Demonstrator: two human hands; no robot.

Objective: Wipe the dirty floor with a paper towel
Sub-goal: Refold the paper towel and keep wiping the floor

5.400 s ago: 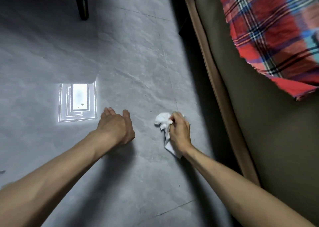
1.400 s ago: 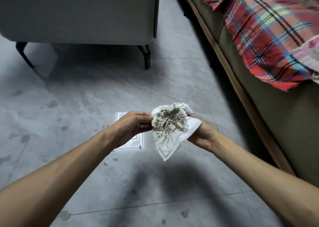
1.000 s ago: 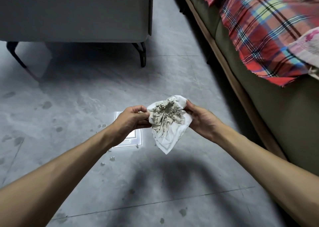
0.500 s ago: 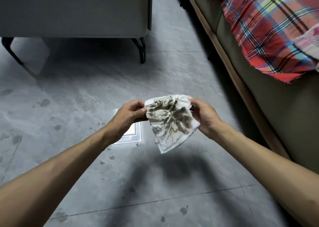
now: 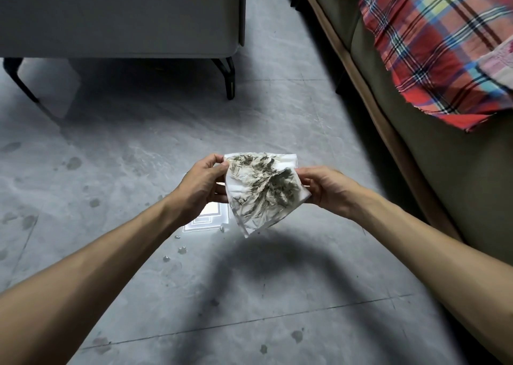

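Paper towel, one, two hands pinching

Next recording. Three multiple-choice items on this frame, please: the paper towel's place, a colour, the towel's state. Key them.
1. Where is the paper towel?
A. in a bin
B. in the air between the left hand and right hand
C. in a pocket
2. The plaid cloth on the right is mostly:
A. red
B. plain white
C. plain black
3. The towel's upward face is:
A. spotless
B. smeared with dark dirt
C. soaked blue
Key: 1 B, both hands pinch its edges above the floor; 2 A, red squares dominate; 3 B, dark streaks cover it.
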